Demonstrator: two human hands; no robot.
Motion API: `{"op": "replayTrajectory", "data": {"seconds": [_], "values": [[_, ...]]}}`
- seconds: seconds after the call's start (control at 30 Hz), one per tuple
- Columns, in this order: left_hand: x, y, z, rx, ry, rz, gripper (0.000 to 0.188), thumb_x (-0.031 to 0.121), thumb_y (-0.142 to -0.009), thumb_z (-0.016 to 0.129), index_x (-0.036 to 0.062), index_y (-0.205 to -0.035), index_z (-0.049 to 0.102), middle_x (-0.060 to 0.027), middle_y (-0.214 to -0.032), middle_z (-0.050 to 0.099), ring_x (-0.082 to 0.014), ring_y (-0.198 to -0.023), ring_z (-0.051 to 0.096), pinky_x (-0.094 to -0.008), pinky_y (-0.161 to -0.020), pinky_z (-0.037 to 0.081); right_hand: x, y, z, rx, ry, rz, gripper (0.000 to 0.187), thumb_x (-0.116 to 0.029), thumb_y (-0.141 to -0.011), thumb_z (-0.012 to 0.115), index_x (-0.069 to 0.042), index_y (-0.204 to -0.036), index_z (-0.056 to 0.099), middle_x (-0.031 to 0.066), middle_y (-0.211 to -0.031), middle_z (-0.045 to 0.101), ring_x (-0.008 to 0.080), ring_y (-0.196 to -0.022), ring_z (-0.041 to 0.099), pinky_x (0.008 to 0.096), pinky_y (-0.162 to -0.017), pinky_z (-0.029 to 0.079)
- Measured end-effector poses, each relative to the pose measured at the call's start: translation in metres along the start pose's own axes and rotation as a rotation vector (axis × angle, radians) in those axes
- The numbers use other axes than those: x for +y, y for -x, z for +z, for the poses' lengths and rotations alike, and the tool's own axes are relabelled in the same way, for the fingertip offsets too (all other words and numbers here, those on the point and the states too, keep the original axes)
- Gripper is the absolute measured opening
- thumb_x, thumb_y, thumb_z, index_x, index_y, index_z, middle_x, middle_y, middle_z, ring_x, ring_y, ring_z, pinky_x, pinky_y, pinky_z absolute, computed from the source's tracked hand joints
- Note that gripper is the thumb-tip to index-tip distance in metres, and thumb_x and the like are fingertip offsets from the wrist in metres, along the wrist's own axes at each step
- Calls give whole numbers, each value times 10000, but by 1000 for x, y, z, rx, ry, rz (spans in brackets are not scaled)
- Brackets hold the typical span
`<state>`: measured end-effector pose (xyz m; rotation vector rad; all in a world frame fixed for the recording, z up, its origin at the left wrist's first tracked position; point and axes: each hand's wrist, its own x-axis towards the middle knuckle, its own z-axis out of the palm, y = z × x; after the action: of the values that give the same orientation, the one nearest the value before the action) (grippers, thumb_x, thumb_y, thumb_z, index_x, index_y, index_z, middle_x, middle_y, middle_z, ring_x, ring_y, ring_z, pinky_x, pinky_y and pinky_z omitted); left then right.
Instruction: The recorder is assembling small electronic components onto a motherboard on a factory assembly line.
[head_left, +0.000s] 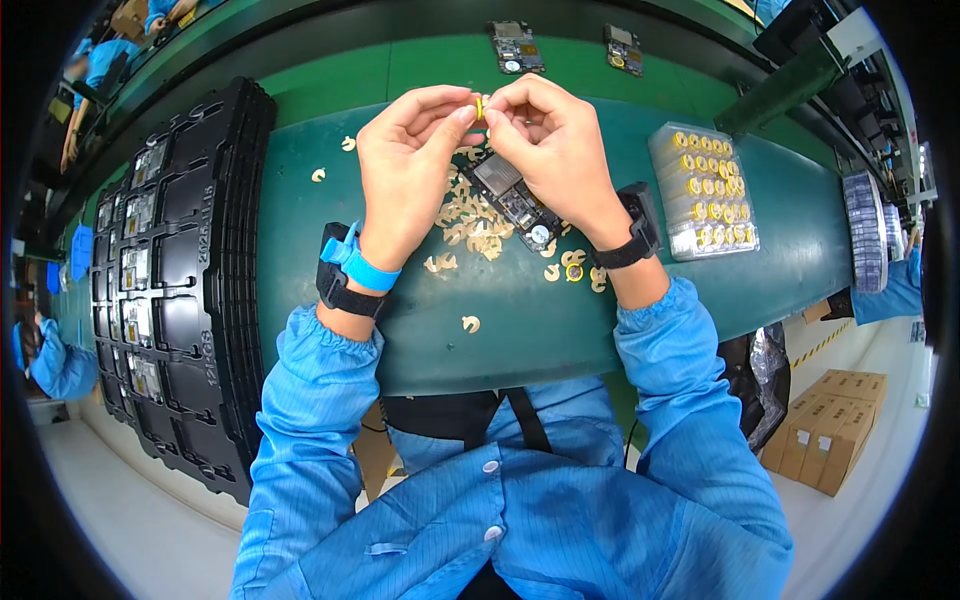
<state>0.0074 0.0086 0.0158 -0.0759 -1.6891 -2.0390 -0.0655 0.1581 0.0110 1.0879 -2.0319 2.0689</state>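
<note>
My left hand point(402, 165) and my right hand point(562, 160) meet over the far part of the green work mat point(430, 345). Between their fingertips they pinch a small round yellow-edged part point(479, 107), seen nearly edge-on. Below my right hand lies a dark circuit board point(502, 176) with a silver shield and a round white spot at its near end. Cream C-shaped pieces point(470, 222) are scattered in a loose heap beside the board. A yellow-ringed disc point(574, 272) rests among a few of them, nearer to me.
To the right stands a clear plastic tray point(685, 243) with rows of yellow-ringed discs. Stacked black trays point(185, 290) holding boards rise on the left. Two more circuit boards, one left point(515, 47) and one right point(624, 50), lie at the back. Cardboard boxes point(825, 430) sit on the floor.
</note>
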Motion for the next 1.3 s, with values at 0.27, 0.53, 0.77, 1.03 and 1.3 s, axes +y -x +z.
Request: {"op": "replayTrajectory", "data": {"seconds": [0.27,0.53,0.77,1.03,1.3], "values": [[-3,4,1,-60,-138,15,183,86,-1004,669,-62,-1088,735,-127,-999,760,-180,-884,746,-288,-758,620,0,1,1,-56,47,39,76,-49,-904,693,2,-931,644,-11,-862,578,40,-714,498,207,-627,446],[0,-2,-10,-14,29,-77,199,87,-1022,641,-78,-1111,707,-145,-1017,745,-209,-892,755,-301,-711,610,-17,-4,-15,-108,-140,169,68,-43,-978,654,23,-988,642,-21,-921,649,28,-803,586,189,-706,492],[-4,1,-4,23,-205,53,155,63,-996,673,-30,-1094,748,-70,-1004,727,-136,-833,718,-230,-666,544,-24,-10,-44,-204,334,378,304,-274,-992,705,-2,-862,669,-23,-686,603,24,-565,480,215,-502,363],[-6,2,-5,-102,-494,234,137,-17,-972,655,-24,-1064,756,-80,-1002,726,-127,-817,712,-226,-668,542,-14,-2,-22,-132,-462,617,215,-200,-1036,652,3,-973,681,29,-815,647,27,-566,474,192,-477,376],[-4,3,0,-23,-398,280,135,-59,-952,656,-37,-1056,739,-99,-996,720,-156,-858,719,-257,-682,582,-21,-1,-24,-155,-560,737,222,-199,-1035,655,18,-990,675,38,-830,648,35,-588,487,194,-482,399]]}}
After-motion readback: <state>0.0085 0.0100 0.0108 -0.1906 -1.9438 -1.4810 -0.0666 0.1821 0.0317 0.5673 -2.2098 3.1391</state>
